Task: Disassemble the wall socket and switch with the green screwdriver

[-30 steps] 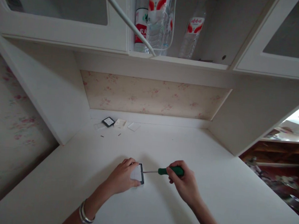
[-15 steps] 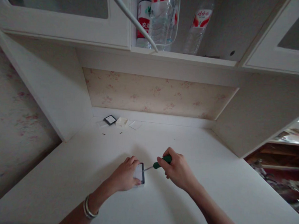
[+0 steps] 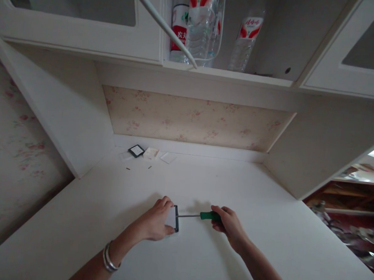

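Note:
My left hand (image 3: 158, 221) grips a small flat square piece (image 3: 172, 219), pale with a dark edge, between thumb and fingers on the white tabletop. The palm hides its left part. My right hand (image 3: 229, 224) is closed round the green handle of a screwdriver (image 3: 206, 215). The thin metal shaft lies nearly level and points left, its tip at the dark right edge of the square piece. A silver bracelet sits on my left wrist.
Near the back wall lie a dark-framed square (image 3: 136, 150), a cream square part (image 3: 151, 153) and a clear flat piece (image 3: 168, 157). Two tiny strips (image 3: 128, 169) lie in front of them. Overhead, a cabinet shelf holds plastic bottles (image 3: 246, 43); a white rod (image 3: 167, 28) slants down there.
My right hand has moved slightly right and down, and the screwdriver has swung from a slant to nearly level. My left hand still holds the square piece in about the same place.

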Demonstrator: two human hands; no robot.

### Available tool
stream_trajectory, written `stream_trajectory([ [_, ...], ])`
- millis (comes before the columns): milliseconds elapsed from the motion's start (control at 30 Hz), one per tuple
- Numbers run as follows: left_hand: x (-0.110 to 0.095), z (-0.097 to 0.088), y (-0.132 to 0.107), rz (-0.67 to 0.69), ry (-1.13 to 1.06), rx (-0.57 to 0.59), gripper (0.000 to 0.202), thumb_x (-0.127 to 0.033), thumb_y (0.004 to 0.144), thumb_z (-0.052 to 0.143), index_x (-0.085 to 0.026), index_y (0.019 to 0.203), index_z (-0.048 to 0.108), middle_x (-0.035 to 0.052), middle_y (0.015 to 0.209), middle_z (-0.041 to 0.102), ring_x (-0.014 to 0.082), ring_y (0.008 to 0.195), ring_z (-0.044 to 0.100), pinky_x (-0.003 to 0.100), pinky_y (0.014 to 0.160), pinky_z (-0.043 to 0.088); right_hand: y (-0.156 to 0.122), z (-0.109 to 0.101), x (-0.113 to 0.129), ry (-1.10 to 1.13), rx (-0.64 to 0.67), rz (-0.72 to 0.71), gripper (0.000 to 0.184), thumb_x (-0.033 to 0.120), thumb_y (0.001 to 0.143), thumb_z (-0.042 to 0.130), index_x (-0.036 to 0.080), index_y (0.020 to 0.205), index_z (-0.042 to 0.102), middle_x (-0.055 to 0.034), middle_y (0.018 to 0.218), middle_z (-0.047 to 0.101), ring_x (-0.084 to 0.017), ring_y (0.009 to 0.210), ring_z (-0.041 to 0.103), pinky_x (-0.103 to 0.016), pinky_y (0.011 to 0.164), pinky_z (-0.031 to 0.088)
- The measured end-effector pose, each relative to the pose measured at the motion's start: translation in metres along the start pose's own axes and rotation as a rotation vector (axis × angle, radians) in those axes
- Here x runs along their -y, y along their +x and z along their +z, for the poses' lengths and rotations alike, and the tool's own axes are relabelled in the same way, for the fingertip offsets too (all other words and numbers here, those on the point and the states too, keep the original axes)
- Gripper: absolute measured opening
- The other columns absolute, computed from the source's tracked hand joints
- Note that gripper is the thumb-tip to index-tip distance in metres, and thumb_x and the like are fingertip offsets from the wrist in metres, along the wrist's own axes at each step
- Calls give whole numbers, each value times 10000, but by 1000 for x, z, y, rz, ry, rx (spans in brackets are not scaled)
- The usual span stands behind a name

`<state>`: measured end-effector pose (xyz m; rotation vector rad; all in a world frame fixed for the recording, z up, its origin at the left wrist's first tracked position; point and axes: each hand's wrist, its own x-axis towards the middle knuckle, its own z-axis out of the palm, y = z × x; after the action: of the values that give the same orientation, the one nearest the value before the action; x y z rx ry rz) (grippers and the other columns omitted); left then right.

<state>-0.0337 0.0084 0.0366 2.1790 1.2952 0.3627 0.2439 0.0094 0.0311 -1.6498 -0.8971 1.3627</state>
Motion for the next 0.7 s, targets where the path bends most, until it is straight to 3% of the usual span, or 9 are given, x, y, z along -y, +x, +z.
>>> stream_trajectory([
  [67,0,0,1,8,6,0,631,-378,670,707,-158,1227,507,95,1215,476,259,1157,451,327,1037,368,-12,0,9,-95,-5,-114,299,461,802,594,182,746,501,-30,609,628,-145,516,598,-254,513,482],
  [133,0,-1,2,16,20,-7,627,-375,665,709,-150,1216,511,98,1205,480,259,1146,458,331,1034,373,-33,4,28,-319,13,-351,313,498,825,569,194,780,502,-24,616,638,-158,539,608,-258,526,458],
  [233,-1,-1,4,34,44,-14,640,-376,638,734,-140,1194,521,109,1189,490,269,1131,465,348,1031,378,-71,18,64,-742,130,-776,233,437,876,522,209,828,531,-26,689,651,-160,604,603,-254,562,405],
  [300,-1,0,4,37,44,-14,639,-382,627,746,-152,1182,526,110,1188,494,275,1131,464,363,1032,377,-85,28,81,-873,176,-892,179,381,888,506,213,833,534,-39,761,669,-163,629,611,-252,559,385],
  [367,-1,1,3,27,26,-19,631,-383,631,744,-169,1182,524,104,1200,489,276,1138,461,370,1035,375,-83,35,90,-861,145,-862,176,370,885,508,207,821,526,-42,737,671,-169,639,626,-248,562,395],
  [467,0,2,2,12,-17,-23,633,-376,647,732,-173,1203,508,99,1227,471,269,1149,457,364,1037,374,-55,31,86,-625,101,-570,221,398,878,524,195,791,510,-29,652,661,-155,560,637,-233,528,443],
  [533,2,2,2,12,-41,-17,626,-371,658,722,-170,1210,502,96,1230,467,262,1148,458,360,1037,374,-33,21,75,-419,85,-338,236,400,855,565,185,774,508,-35,666,661,-160,545,647,-242,511,490],
  [700,5,3,2,9,-70,-22,626,-349,647,731,-163,1199,500,89,1212,472,250,1142,456,354,1034,373,0,-1,35,-14,88,-70,231,332,838,619,160,732,507,-17,649,611,-146,578,652,-273,635,571],
])
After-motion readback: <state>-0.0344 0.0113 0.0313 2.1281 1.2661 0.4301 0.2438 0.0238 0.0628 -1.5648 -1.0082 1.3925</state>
